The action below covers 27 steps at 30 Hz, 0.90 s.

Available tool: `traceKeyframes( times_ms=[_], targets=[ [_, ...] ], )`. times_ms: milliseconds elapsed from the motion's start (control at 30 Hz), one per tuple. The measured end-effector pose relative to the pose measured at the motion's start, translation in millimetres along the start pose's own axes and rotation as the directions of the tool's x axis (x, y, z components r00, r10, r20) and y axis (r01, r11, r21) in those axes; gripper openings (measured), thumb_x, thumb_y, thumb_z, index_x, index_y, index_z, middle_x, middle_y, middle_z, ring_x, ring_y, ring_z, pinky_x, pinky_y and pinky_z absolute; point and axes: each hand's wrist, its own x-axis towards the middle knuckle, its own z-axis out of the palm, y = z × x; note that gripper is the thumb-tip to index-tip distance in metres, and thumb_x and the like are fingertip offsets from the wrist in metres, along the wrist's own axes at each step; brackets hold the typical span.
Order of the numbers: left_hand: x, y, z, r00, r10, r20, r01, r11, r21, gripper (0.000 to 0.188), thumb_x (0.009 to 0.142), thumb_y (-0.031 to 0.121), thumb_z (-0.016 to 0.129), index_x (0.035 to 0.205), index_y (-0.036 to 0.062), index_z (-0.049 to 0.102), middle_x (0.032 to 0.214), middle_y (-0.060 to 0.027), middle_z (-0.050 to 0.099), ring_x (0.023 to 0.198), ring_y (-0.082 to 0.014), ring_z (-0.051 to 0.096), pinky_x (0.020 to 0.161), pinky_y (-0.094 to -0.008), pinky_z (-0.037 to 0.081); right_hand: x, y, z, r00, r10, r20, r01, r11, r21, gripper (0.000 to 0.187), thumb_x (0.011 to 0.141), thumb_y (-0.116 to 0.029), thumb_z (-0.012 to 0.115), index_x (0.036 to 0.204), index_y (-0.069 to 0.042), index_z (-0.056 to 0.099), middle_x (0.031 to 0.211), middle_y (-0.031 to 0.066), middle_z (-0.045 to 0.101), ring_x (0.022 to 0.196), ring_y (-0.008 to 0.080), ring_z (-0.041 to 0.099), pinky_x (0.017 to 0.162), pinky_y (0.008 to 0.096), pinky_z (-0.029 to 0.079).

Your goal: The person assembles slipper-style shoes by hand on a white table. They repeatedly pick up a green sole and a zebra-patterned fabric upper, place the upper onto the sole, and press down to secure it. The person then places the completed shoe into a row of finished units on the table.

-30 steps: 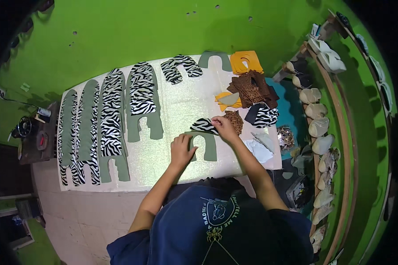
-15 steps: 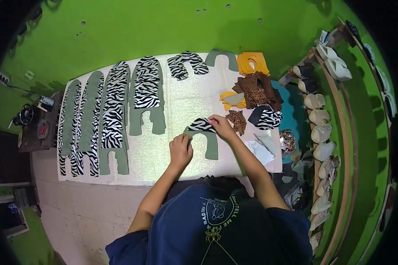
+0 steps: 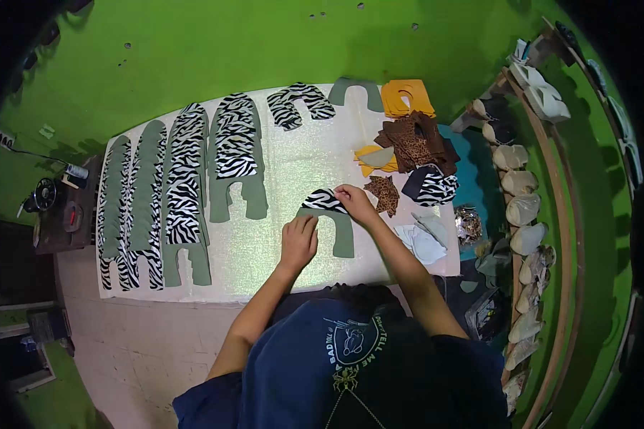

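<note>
A green U-shaped cut piece (image 3: 342,239) lies on the table in front of me, with a small black-and-white zebra-print piece (image 3: 322,200) over its curved top. My right hand (image 3: 356,203) pinches the right end of the zebra-print piece between thumb and fingers. My left hand (image 3: 298,239) rests on the left leg of the green piece, fingers stretched and pointing away from me; that leg is mostly hidden under it. Left of my hands lie overlapping rows of green and zebra-print pieces (image 3: 237,146).
Stacks of yellow pieces (image 3: 397,100) and leopard-print pieces (image 3: 415,143) are at the table's right, with white pieces (image 3: 421,245) nearer me. A wooden rack (image 3: 559,236) with pale shoe-like forms (image 3: 521,213) stands further right. A dark side table (image 3: 68,214) stands left.
My left hand has slid slightly right on the green piece, its fingers straightening. My right hand keeps its pinch on the zebra-print piece, nearly in place. The whole view has shifted a little.
</note>
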Motion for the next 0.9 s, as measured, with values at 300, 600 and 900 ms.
traceKeyframes(
  times_ms=[300, 600, 900],
  targets=[
    [8, 14, 7, 0.999, 0.023, 0.034, -0.025, 0.998, 0.060, 0.040, 0.076, 0.018, 0.055, 0.113, 0.0038, 0.049, 0.115, -0.0150, 0.046, 0.105, -0.0297, 0.044, 0.088, -0.0431, 0.031, 2, 0, 0, 1.000, 0.004, 0.012, -0.004, 1.000, -0.018, 0.018, 0.083, -0.012, 0.055, 0.093, 0.003, 0.057, 0.072, 0.0013, 0.056, 0.064, 0.0062, 0.047, 0.058, 0.0209, 0.041],
    [3, 14, 36, 0.995, 0.054, 0.079, -0.066, 0.985, 0.158, 0.046, 0.080, 0.026, 0.052, 0.121, 0.0078, 0.044, 0.125, -0.0148, 0.040, 0.117, -0.0304, 0.035, 0.094, -0.0470, 0.026, 5, 7, 0, 1.000, -0.012, 0.025, 0.013, 0.999, -0.033, 0.018, 0.083, -0.012, 0.055, 0.093, 0.002, 0.058, 0.074, 0.0022, 0.057, 0.065, 0.0070, 0.048, 0.060, 0.0212, 0.042],
    [0, 15, 35, 0.996, 0.009, 0.086, -0.027, 0.979, 0.204, 0.050, 0.080, 0.035, 0.051, 0.123, 0.0095, 0.043, 0.126, -0.0131, 0.039, 0.119, -0.0273, 0.031, 0.095, -0.0495, 0.019, 5, 6, 1, 0.999, 0.019, 0.033, -0.018, 0.999, -0.029, 0.017, 0.084, -0.012, 0.055, 0.092, 0.002, 0.058, 0.073, 0.0012, 0.057, 0.065, 0.0056, 0.048, 0.058, 0.0206, 0.040]
  ],
)
